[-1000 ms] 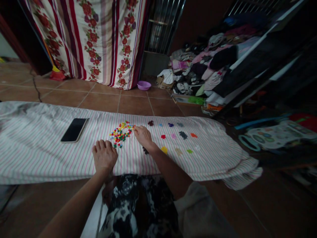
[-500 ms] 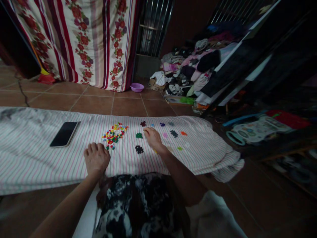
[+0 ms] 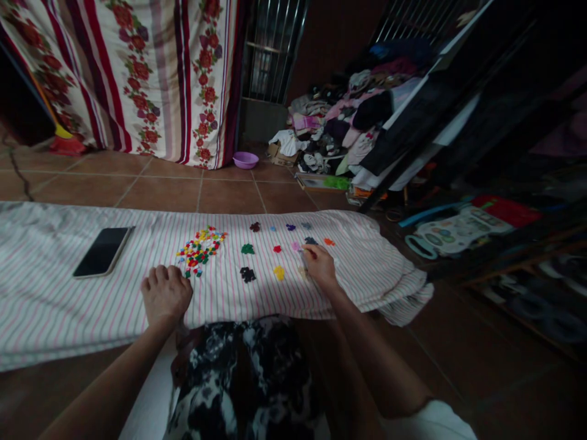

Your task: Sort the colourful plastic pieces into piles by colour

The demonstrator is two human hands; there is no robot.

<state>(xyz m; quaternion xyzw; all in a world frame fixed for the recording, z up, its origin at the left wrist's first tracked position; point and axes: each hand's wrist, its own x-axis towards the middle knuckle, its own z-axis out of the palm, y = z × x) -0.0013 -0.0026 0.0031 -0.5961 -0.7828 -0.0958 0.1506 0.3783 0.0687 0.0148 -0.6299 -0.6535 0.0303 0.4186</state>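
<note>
My right hand [image 3: 318, 264] is pinched beside the pink pile [image 3: 296, 246]; whatever its fingertips hold is too small to make out. Resting on the striped cloth [image 3: 215, 305], my left hand [image 3: 166, 294] has its fingers bent, close to the mixed pile of colourful small pieces [image 3: 202, 249]. Single-colour piles lie to the right: green [image 3: 247, 249], black [image 3: 247, 274], red [image 3: 277, 249], yellow [image 3: 279, 273], dark red [image 3: 255, 227], purple [image 3: 290, 227] and orange [image 3: 329, 242]. My right hand partly covers a beige pile [image 3: 303, 272].
A phone [image 3: 103, 252] lies at the left on the cloth. Beyond it are a floral curtain [image 3: 165, 79], a purple basin [image 3: 246, 160] on the tiled floor and a heap of clothes [image 3: 339, 122]. A colourful toy board [image 3: 458, 229] stands at the right.
My right hand has moved right, from beside the green pile to the pink one, uncovering the red and yellow piles. The view has shifted slightly; my left hand stays on the cloth.
</note>
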